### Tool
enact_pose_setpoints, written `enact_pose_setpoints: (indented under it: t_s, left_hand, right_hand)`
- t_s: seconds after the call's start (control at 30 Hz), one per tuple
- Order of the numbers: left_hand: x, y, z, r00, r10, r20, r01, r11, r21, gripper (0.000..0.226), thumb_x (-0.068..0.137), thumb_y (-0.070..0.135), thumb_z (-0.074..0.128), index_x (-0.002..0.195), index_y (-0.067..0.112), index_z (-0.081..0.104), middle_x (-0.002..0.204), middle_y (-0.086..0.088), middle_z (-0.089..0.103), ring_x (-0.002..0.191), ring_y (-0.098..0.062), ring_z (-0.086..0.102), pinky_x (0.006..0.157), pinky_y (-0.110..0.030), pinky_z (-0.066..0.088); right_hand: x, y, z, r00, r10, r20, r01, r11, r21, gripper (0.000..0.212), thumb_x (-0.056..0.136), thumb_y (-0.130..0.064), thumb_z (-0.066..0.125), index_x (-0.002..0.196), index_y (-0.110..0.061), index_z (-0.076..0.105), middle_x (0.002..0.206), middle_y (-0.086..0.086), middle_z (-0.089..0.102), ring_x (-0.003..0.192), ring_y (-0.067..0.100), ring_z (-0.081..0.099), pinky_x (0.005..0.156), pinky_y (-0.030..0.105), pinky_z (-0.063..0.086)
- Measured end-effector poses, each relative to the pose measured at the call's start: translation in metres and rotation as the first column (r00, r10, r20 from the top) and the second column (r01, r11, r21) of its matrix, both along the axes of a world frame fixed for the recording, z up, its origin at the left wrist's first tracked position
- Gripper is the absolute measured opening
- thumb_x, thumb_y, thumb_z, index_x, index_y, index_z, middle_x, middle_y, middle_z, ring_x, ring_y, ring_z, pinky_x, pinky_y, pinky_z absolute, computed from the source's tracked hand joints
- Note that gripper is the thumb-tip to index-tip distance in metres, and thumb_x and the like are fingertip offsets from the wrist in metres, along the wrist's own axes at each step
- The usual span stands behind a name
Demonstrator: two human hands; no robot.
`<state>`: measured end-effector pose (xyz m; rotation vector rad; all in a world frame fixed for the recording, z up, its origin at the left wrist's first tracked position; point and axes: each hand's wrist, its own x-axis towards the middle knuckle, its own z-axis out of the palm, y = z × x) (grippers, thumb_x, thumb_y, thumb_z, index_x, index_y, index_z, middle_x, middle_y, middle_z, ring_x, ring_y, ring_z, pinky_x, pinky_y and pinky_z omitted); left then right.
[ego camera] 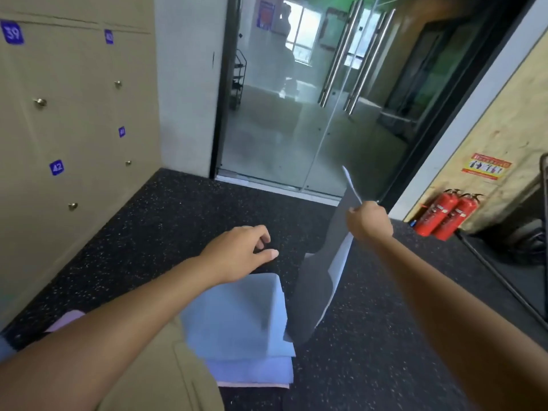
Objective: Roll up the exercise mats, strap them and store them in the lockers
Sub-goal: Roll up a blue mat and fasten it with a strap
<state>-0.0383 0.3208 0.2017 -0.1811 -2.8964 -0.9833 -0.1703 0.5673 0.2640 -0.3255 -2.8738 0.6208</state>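
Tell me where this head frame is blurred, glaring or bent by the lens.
Head view: motion blur softens the folded blue mats and the grey mat gripped by the right hand; the left hand is sharper. The glass doors show hazy window glare. Wide-angle distortion bows the beige locker wall and tilts the two red fire extinguishers.

The floor [154, 221] was black rubber with pale speckles. A beige cabinet wall [74, 120] stood at left, its doors fitted with round metal knobs and purple number plates reading 39 and 42. A white pillar [189, 84] adjoined it. Ahead, glass doors [296, 114] with long steel pull handles [341, 54] opened onto a daylit room with a window [305, 34]. At right, two red fire extinguishers [447, 216] stood against a chipboard wall [510, 129] bearing a red notice [486, 167].
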Motion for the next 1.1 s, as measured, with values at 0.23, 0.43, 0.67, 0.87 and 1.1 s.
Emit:
enact_pose_setpoints:
  t_s: [0.23, 0.43, 0.67, 0.87, 1.1]
  left_hand:
    - [-0.019, 0.058, 0.060, 0.996, -0.025, -0.084, 0.037, 0.989, 0.145, 0.041, 0.093, 0.060, 0.063, 0.120, 0.029, 0.061, 0.110, 0.013, 0.065, 0.099, -0.012, 0.063, 0.094, -0.040, 0.053]
    - [-0.027, 0.042, 0.115, 0.984, 0.010, -0.180, 0.029, 0.977, 0.213, 0.035, 0.089, 0.049, 0.075, 0.112, 0.023, 0.071, 0.108, 0.005, 0.071, 0.101, -0.013, 0.066, 0.091, -0.031, 0.052]
    - [-0.010, -0.019, 0.161, 0.918, 0.092, -0.387, -0.126, 0.990, -0.064, 0.010, 0.093, 0.037, 0.072, 0.091, 0.027, 0.073, 0.088, 0.003, 0.073, 0.088, -0.024, 0.066, 0.080, -0.039, 0.054]
    - [0.036, -0.069, 0.177, 0.889, 0.098, -0.447, -0.161, 0.981, -0.106, 0.014, 0.098, 0.035, 0.066, 0.087, 0.026, 0.068, 0.078, 0.008, 0.065, 0.080, -0.019, 0.059, 0.070, -0.035, 0.043]
    - [0.132, -0.125, 0.141, 0.917, 0.138, -0.373, -0.175, 0.982, -0.067, 0.022, 0.098, 0.041, 0.061, 0.090, 0.025, 0.073, 0.083, 0.004, 0.071, 0.079, -0.016, 0.063, 0.077, -0.032, 0.046]
  right_hand:
    - [0.015, 0.024, 0.059, 0.992, 0.055, -0.110, -0.084, 0.957, -0.277, 0.032, 0.086, -0.021, 0.049, 0.075, 0.000, 0.070, 0.071, 0.014, 0.073, 0.074, 0.034, 0.074, 0.071, 0.045, 0.063]
    - [0.036, -0.002, 0.078, 0.968, 0.169, -0.183, -0.247, 0.745, -0.619, 0.024, 0.094, -0.001, 0.054, 0.071, -0.007, 0.050, 0.064, 0.001, 0.063, 0.061, 0.011, 0.065, 0.054, 0.016, 0.053]
    - [0.058, -0.040, 0.092, 0.892, 0.368, -0.262, -0.452, 0.725, -0.520, 0.021, 0.090, -0.007, 0.057, 0.106, -0.016, 0.068, 0.095, 0.008, 0.068, 0.081, 0.028, 0.073, 0.086, 0.044, 0.062]
    - [0.070, -0.056, 0.081, 0.683, 0.631, -0.367, -0.605, 0.771, 0.200, 0.016, 0.098, -0.032, 0.064, 0.111, -0.023, 0.069, 0.109, 0.000, 0.041, 0.109, 0.026, 0.038, 0.094, 0.038, 0.040]
    - [0.131, -0.083, 0.034, 0.462, 0.857, -0.229, -0.878, 0.478, 0.018, 0.011, 0.102, -0.026, 0.061, 0.092, -0.022, 0.064, 0.089, -0.007, 0.064, 0.085, 0.013, 0.057, 0.076, 0.030, 0.045]
